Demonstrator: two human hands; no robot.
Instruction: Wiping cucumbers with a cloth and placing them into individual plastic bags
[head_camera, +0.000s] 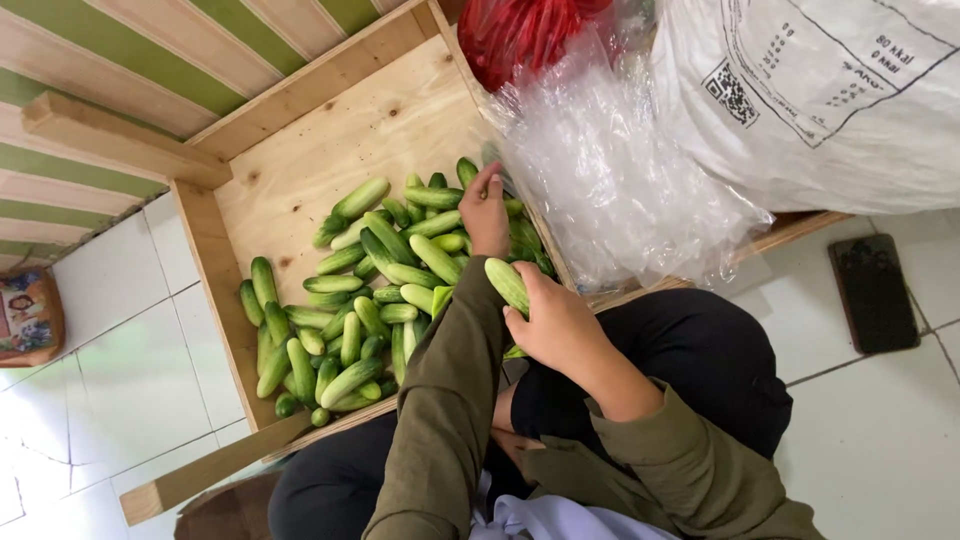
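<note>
Right hand (555, 322) gripping one green cucumber (507, 284) | left hand (486, 215) on heap, apparently pinching one | plywood crate (330, 150) centre-frame partly filled, upper part bare.

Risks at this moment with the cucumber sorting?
1. The right hand holds one cucumber by its end only; it may slip into the pile.
2. The left hand reaches beside loose clear plastic, which might snag.
3. The phone lies on the floor, where it may get stepped on.
</note>
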